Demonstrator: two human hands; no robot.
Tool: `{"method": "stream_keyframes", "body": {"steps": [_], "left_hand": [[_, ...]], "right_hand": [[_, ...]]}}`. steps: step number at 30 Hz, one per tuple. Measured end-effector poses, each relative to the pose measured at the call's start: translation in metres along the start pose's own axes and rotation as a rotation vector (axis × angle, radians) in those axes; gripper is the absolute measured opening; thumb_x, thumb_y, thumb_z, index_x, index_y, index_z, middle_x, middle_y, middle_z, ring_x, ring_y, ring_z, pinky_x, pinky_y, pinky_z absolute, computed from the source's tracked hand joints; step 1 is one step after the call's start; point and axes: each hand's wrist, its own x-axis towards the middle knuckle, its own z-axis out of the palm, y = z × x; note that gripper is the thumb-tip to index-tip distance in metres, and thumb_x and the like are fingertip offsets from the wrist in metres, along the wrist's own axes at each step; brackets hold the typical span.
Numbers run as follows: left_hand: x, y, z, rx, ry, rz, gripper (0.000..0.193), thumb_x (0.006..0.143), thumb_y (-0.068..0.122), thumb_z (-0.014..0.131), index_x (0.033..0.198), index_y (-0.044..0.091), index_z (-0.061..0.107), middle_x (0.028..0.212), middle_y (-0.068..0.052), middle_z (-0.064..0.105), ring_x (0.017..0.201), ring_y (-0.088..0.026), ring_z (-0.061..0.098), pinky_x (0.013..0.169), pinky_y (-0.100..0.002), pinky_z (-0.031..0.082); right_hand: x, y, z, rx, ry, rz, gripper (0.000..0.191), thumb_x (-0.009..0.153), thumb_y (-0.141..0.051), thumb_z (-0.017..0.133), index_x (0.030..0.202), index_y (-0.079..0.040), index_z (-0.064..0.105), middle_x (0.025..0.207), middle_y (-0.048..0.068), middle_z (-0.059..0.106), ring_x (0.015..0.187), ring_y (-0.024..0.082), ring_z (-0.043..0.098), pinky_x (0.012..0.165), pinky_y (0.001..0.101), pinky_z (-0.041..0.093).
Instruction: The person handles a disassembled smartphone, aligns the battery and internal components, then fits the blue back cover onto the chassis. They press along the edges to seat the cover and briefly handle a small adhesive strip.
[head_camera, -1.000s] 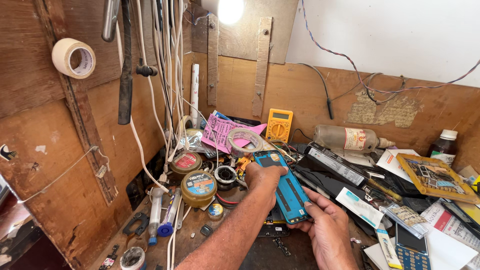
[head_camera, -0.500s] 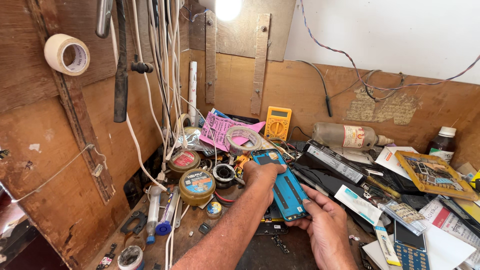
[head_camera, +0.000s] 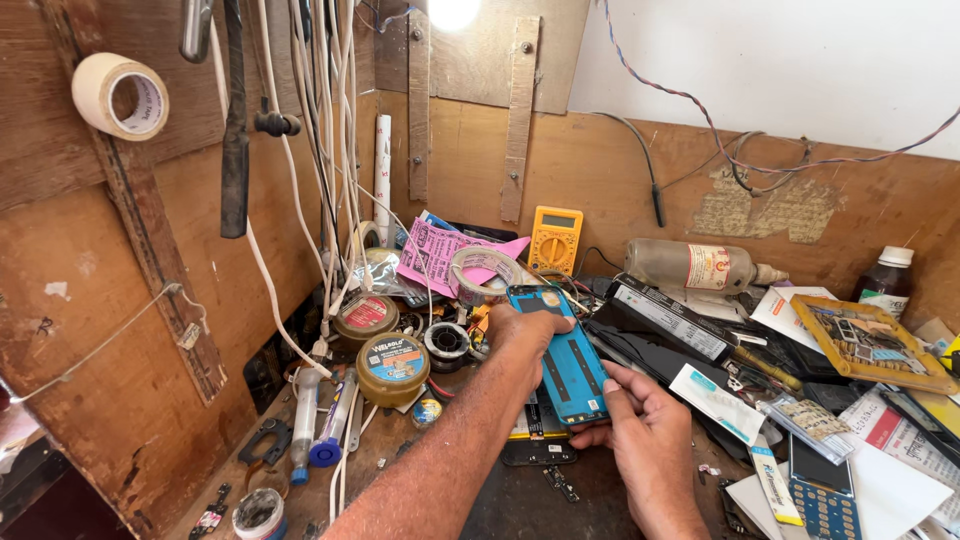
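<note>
A blue phone back cover (head_camera: 566, 356) lies lengthways over the cluttered bench, held at both ends. My left hand (head_camera: 522, 338) grips its far left edge, thumb laid across the top near the camera hole. My right hand (head_camera: 641, 422) holds the near end, fingers curled under the lower right corner. Under the cover sits a dark phone body (head_camera: 537, 438) on the bench. A clear tape roll (head_camera: 482, 272) and a small spool of solder (head_camera: 446, 342) lie just beyond my left hand.
Round tins (head_camera: 393, 367) stand at left, a yellow multimeter (head_camera: 555, 240) and a lying bottle (head_camera: 690, 265) at the back. Papers, a framed circuit board (head_camera: 872, 340) and a keypad phone (head_camera: 824, 492) crowd the right. Cables and masking tape (head_camera: 122, 96) hang on the wooden wall.
Both hands keep hold of the blue cover in nearly the same place. The view has shifted slightly; the cover has barely moved.
</note>
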Motion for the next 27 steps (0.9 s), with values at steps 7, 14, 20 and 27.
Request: {"method": "stream_keyframes", "body": {"steps": [7, 14, 20, 27], "left_hand": [[0.005, -0.007, -0.004, -0.078, -0.185, -0.004, 0.039, 0.067, -0.016, 0.078, 0.103, -0.009, 0.065, 0.094, -0.024, 0.074, 0.076, -0.034, 0.076, 0.059, -0.048, 0.066], [-0.001, -0.003, -0.002, -0.059, -0.139, -0.027, 0.042, 0.067, -0.017, 0.078, 0.105, -0.012, 0.062, 0.095, -0.027, 0.073, 0.077, -0.036, 0.076, 0.059, -0.049, 0.066], [0.004, -0.006, 0.0, -0.06, -0.143, -0.015, 0.041, 0.065, -0.019, 0.078, 0.103, -0.012, 0.064, 0.093, -0.026, 0.074, 0.075, -0.037, 0.076, 0.06, -0.051, 0.066], [0.024, -0.017, 0.003, -0.072, -0.197, -0.057, 0.039, 0.065, -0.018, 0.078, 0.102, -0.011, 0.065, 0.091, -0.024, 0.073, 0.073, -0.039, 0.075, 0.06, -0.058, 0.064]], "right_hand": [[0.001, 0.001, -0.001, 0.037, 0.022, 0.013, 0.035, 0.1, -0.009, 0.051, 0.127, 0.007, 0.065, 0.087, 0.017, 0.075, 0.06, 0.021, 0.069, 0.053, 0.0341, 0.06], [0.002, 0.004, -0.002, 0.031, 0.018, 0.004, 0.035, 0.1, -0.008, 0.051, 0.128, 0.007, 0.065, 0.084, 0.018, 0.075, 0.057, 0.022, 0.068, 0.051, 0.0338, 0.059], [0.004, 0.006, -0.001, 0.064, 0.027, -0.008, 0.034, 0.1, -0.007, 0.051, 0.128, 0.008, 0.064, 0.082, 0.018, 0.074, 0.057, 0.022, 0.068, 0.05, 0.0335, 0.059], [-0.002, 0.004, -0.004, 0.06, -0.001, -0.056, 0.032, 0.1, -0.008, 0.051, 0.124, 0.009, 0.065, 0.083, 0.015, 0.073, 0.059, 0.019, 0.068, 0.05, 0.0318, 0.058]]}}
